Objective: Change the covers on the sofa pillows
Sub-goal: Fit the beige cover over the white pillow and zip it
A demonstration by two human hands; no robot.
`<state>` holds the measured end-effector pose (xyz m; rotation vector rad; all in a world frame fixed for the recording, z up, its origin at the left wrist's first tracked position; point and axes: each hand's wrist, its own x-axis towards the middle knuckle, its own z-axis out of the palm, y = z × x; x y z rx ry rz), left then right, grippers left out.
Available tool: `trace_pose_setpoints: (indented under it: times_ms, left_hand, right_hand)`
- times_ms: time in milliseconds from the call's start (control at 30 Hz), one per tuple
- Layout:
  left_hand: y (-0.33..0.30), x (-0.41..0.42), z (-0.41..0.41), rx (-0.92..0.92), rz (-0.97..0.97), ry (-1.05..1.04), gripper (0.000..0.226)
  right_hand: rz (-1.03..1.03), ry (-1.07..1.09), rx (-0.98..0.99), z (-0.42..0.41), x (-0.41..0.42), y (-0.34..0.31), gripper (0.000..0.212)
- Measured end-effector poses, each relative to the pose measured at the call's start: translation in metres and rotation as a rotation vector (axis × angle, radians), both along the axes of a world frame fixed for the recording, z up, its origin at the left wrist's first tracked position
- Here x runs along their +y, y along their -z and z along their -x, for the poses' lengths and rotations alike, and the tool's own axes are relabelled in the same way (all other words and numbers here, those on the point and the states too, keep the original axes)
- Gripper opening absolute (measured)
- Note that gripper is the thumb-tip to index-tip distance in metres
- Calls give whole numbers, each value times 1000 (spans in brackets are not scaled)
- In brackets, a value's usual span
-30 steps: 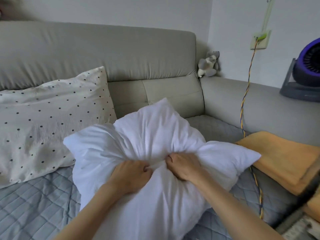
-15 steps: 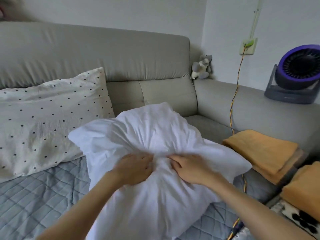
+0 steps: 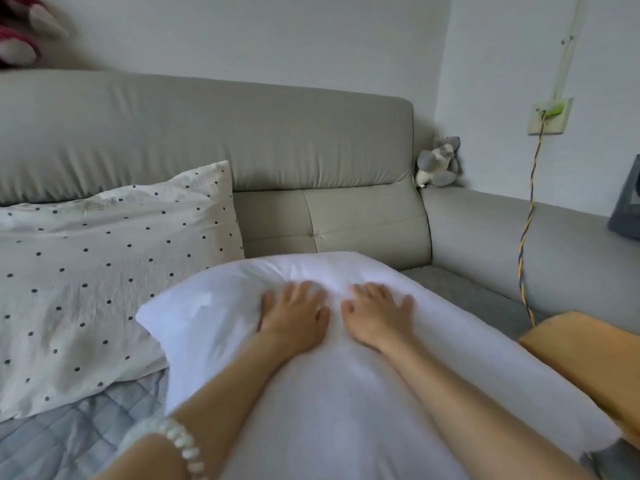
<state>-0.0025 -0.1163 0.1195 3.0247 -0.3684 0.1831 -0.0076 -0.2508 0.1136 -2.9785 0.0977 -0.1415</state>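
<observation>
A bare white pillow point(image 3: 346, 393) lies flat across the sofa seat in front of me. My left hand point(image 3: 292, 315) and my right hand point(image 3: 375, 315) rest side by side on its far half, palms down, fingers spread, gripping nothing. A second pillow in a white cover with black dots point(image 3: 104, 271) leans against the sofa back at the left. Folded orange cloth point(image 3: 588, 358) lies at the right edge, touching the white pillow.
The grey sofa point(image 3: 242, 140) has a quilted blue-grey seat pad point(image 3: 69, 441). A small grey plush toy point(image 3: 438, 161) sits in the corner. A striped cable point(image 3: 526, 237) hangs from a wall socket point(image 3: 549, 116) over the armrest. A dark fan base point(image 3: 628, 206) stands at the right.
Both hands let go of the bunched fabric at the pillow's middle and now lie flat on it. The pillow has flattened out. The view swung left and nearer.
</observation>
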Motion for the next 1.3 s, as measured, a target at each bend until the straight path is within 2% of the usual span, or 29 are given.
trace_pose_setpoints:
  times_ms: [100, 300, 333, 433, 467, 533, 600, 633, 667, 767, 867, 967, 1000, 1033, 1067, 1100, 1167, 1200, 1233, 1300]
  left_hand:
    - [42, -1, -34, 163, -66, -24, 51]
    - [32, -8, -62, 261, -111, -62, 50]
    - [26, -7, -58, 294, -115, -65, 49]
    - [18, 1, -57, 407, 56, -58, 48]
    - [24, 4, -53, 361, 32, -10, 50]
    - [47, 6, -42, 152, -49, 49, 52]
    - [60, 6, -23, -9, -24, 7, 50]
    - [59, 6, -22, -17, -29, 3, 50]
    - [51, 5, -22, 21, -17, 19, 48]
    - [24, -1, -21, 213, 41, -23, 45]
    - [11, -2, 9, 232, 40, 17, 50]
    - [-2, 16, 69, -32, 268, 56, 52]
    - [0, 24, 88, -160, 326, 94, 54]
    - [9, 30, 109, -252, 301, 161, 55]
    - [18, 31, 129, -240, 186, 202, 54]
    - [26, 30, 147, -70, 68, 199, 55]
    - [44, 26, 159, 77, -129, 154, 80]
    - [46, 22, 155, 2, -120, 161, 93]
    - [39, 18, 152, -18, -73, 135, 95]
    - [8, 5, 157, -33, 56, 123, 68]
  right_hand:
    - [55, -65, 104, -31, -3, 34, 58]
    - [126, -82, 240, -70, 7, 24, 57]
    - [100, -86, 271, -65, 7, 18, 55]
    - [-64, -27, 346, -51, -6, -1, 52]
    - [-65, -28, 319, -46, -9, 1, 54]
    - [27, -71, 136, -31, -5, 23, 60]
    - [70, -92, -59, -15, 4, 46, 77]
    - [66, -102, -95, -14, 4, 49, 81]
    - [37, -108, -88, -16, 1, 47, 76]
    - [5, -126, 2, -12, -8, 26, 51]
    - [-37, -161, -30, 30, -12, 19, 50]
    - [-216, -157, -96, 96, -28, 21, 50]
    - [-197, -176, -190, 114, -34, 26, 52]
    - [-96, -191, -258, 132, -39, 32, 54]
    - [-41, -204, -209, 149, -41, 33, 55]
    - [24, -204, -139, 159, -42, 36, 55]
    - [118, -247, -68, 173, -40, 33, 69]
    - [113, -286, -105, 175, -39, 31, 77]
    - [72, -279, -115, 176, -39, 25, 75]
    - [-4, -262, -70, 185, -44, 12, 53]
